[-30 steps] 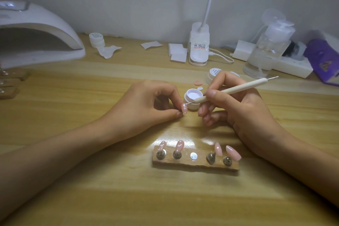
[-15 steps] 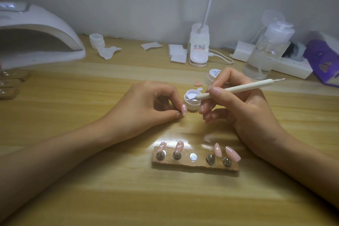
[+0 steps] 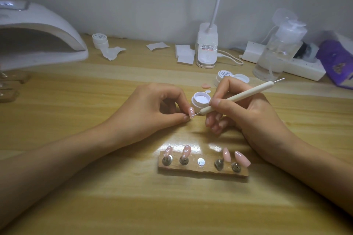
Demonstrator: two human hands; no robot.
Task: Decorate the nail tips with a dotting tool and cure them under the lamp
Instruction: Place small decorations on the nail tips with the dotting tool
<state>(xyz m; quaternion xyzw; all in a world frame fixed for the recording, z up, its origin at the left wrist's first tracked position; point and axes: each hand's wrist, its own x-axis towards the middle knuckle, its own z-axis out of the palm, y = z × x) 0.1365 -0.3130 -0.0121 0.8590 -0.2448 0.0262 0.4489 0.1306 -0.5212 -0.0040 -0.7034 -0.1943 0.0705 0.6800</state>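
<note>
White at far left, well apart: domed smooth plastic curing lamp. Pinched upright in curled left hand: glossy pink almond-shaped nail tip. Touched, or nearly, from the right by metal ball of slim white dotting tool, long axis rising rightward; gripped pen-fashion in right hand. Called, probably, for only fine fingertip strokes.

A dark script word ran across the lid of the small white jar beside the crumpled wipe. It seemed to begin with a V, but the rest was too blurred to read. A second capped white jar carried similar script on its lid, equally illegible, and the label on the gooseneck lamp base showed red and black print too small to make out.
</note>
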